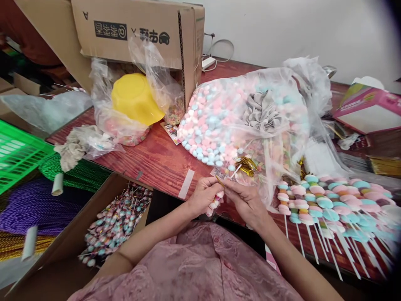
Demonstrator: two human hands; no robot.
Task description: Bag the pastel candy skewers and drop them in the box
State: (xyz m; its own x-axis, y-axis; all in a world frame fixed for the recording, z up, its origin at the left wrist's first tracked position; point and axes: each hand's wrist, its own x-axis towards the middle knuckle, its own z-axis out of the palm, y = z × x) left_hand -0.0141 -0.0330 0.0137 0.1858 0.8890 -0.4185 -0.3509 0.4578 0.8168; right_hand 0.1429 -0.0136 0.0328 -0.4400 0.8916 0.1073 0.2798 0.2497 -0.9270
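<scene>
My left hand (204, 196) is closed round a wrapped marshmallow skewer (215, 204), its sweets hanging below the fingers towards my body. Clear wrapper (216, 172) shows above the fingertips. My right hand (246, 200) meets it, thumb and finger pinching a thin gold twist tie (220, 181) at the wrapper; exactly how the tie lies there is partly hidden. A white stick (236, 171) points away just beyond the fingers. Near it lies a bunch of gold twist ties (247, 166) on a big clear bag of pink, white and blue marshmallows (209, 121).
Unwrapped marshmallow skewers (332, 202) are piled at the right. A carton (131, 37) and yellow bowl (134, 98) stand at the back left. Below left, a box (103, 184) holds finished skewers, beside a green basket (21, 150) and purple twisted cords (46, 205).
</scene>
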